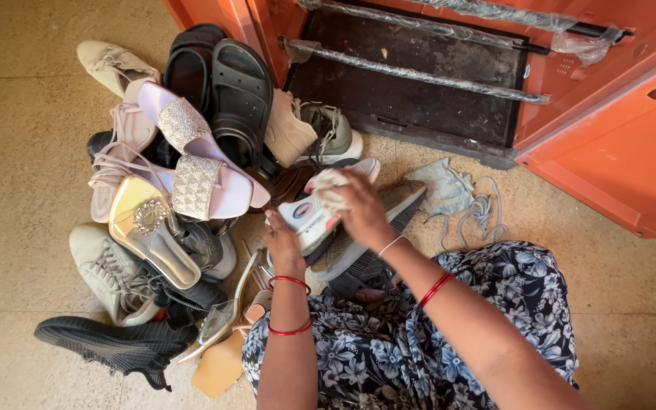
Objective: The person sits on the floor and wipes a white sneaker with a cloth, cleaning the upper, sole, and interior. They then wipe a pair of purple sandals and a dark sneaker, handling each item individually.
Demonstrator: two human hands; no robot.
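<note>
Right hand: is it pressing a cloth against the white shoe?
Yes, the right hand presses a crumpled white cloth onto the white shoe, which the left hand steadies from below.

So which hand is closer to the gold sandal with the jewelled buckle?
Left. The left hand grips the white shoe just right of the gold sandal; the right hand rubs a cloth farther right.

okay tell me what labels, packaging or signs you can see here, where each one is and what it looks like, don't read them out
Logo patch: on the white shoe held by the left hand; small oval, red and blue.
Plastic wrap: clear film around the metal bars in the orange cabinet, top right.
Right hand presses a white cloth on the shoe.
No signs or screens.
</note>
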